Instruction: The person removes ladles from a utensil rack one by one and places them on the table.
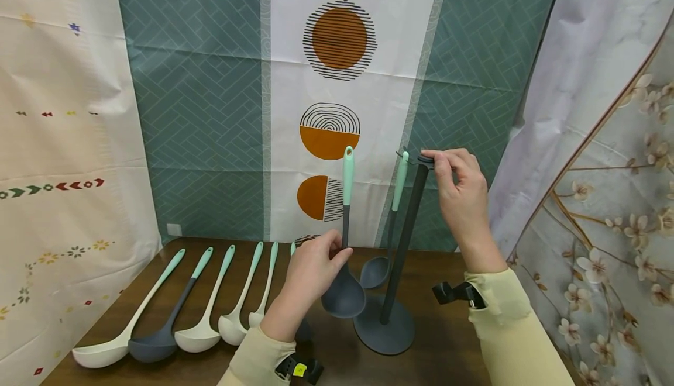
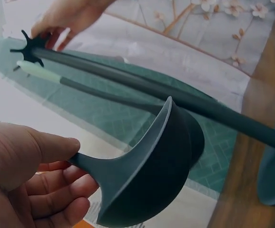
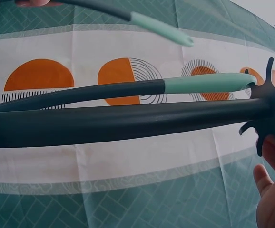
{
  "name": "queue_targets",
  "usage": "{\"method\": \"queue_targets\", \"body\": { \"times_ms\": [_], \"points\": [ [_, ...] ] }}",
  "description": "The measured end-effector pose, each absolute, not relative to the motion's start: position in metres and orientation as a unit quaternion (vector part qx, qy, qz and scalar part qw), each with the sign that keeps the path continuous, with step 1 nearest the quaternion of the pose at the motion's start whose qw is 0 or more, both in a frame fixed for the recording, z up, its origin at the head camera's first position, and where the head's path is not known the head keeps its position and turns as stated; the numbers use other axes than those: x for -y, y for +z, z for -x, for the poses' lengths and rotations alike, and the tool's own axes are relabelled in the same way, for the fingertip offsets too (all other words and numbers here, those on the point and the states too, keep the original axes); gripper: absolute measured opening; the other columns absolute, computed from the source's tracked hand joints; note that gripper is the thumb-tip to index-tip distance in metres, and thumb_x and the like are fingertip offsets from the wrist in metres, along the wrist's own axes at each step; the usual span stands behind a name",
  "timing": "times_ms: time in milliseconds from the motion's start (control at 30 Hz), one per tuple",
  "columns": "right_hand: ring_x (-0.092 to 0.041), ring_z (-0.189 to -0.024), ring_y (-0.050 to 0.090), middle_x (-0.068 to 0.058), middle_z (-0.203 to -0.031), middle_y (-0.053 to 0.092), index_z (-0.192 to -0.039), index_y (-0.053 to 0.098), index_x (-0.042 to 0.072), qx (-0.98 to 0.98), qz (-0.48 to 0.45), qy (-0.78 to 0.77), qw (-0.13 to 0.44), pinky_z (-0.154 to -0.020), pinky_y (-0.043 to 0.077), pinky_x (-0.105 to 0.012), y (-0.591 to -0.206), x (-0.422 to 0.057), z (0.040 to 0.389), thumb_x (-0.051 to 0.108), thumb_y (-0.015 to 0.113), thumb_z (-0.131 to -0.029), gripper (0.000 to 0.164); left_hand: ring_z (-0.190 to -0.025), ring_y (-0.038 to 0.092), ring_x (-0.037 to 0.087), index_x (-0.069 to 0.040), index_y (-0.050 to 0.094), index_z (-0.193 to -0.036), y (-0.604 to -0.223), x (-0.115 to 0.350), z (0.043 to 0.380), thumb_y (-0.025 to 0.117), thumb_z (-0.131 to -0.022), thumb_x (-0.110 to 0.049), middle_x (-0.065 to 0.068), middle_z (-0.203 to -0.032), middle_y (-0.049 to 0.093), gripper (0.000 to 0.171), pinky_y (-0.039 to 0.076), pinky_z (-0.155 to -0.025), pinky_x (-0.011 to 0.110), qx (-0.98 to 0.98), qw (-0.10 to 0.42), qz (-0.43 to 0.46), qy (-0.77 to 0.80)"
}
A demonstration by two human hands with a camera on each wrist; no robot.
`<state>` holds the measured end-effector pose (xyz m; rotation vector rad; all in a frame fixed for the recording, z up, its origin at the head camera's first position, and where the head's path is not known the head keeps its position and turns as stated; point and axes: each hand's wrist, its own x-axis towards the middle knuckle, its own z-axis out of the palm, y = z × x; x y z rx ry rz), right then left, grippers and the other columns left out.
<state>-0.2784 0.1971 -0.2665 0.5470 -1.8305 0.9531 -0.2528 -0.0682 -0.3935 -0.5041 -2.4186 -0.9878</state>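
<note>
My left hand pinches a dark grey ladle by its shaft just above the bowl, the mint-green handle pointing up. In the left wrist view, thumb and fingers meet on the ladle's neck. My right hand holds the hooked top of a dark grey utensil stand. Another grey ladle with a mint handle hangs from a hook of this stand, its bowl to the left of the post. The right wrist view shows that handle end at a hook; the palm is mostly out of frame.
On the brown table, several ladles lie in a row to the left, including a white ladle and a grey ladle. My left forearm partly covers the row's right end. The stand's round base rests on the table before a patterned cloth.
</note>
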Motion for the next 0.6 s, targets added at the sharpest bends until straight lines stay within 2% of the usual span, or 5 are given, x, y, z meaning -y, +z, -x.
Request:
{"method": "queue_targets", "body": {
  "times_ms": [200, 600],
  "points": [
    [-0.011, -0.108, 0.055, -0.005, -0.112, 0.071, -0.126, 0.084, 0.014, 0.748, -0.226, 0.392, 0.485, -0.091, 0.037, -0.034, -0.267, -0.197, 0.279, 0.023, 0.057, -0.118, 0.030, -0.066, 0.054, 0.013, -0.018, 0.066, -0.092, -0.401, 0.070, 0.263, 0.084, -0.101, -0.025, -0.008, -0.074, 0.060, 0.021, 0.045, -0.060, 0.032, 0.892, 0.232, 0.165, -0.352],
    [-0.011, -0.110, 0.055, -0.004, -0.112, 0.071, -0.127, 0.084, 0.015, 0.750, -0.222, 0.394, 0.482, -0.091, 0.037, -0.029, -0.267, -0.197, 0.278, 0.024, 0.056, -0.118, 0.031, -0.060, 0.050, 0.014, -0.017, 0.061, -0.088, -0.417, 0.074, 0.275, 0.086, -0.099, -0.023, -0.006, -0.069, 0.055, 0.028, 0.041, -0.056, 0.032, 0.907, 0.223, 0.147, -0.325]
  ]
}}
